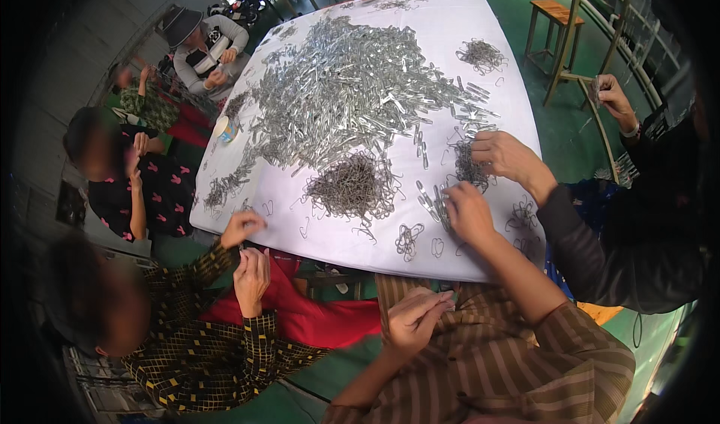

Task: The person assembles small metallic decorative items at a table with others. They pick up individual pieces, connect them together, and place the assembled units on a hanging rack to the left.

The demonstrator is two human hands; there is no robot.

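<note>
My left hand (416,320) is held above my lap, just off the table's near edge. Its fingers are pressed together around a small shiny metal piece, mostly hidden. On the tabletop, my right hand (471,214) bends its fingers down at a few narrow silver metal strips (430,202); what its fingertips grip is hidden. Left of that hand lies a dark heap of bent wire hooks (352,186). A few loose wire loops (408,240) rest near the edge in front of me.
A large pile of silver metal strips (337,86) covers the middle of the white table (285,236). At right, a co-worker's hand (510,157) reaches over a wire cluster (469,165). Other people sit along the left side. A paper cup (225,129) stands at the left edge.
</note>
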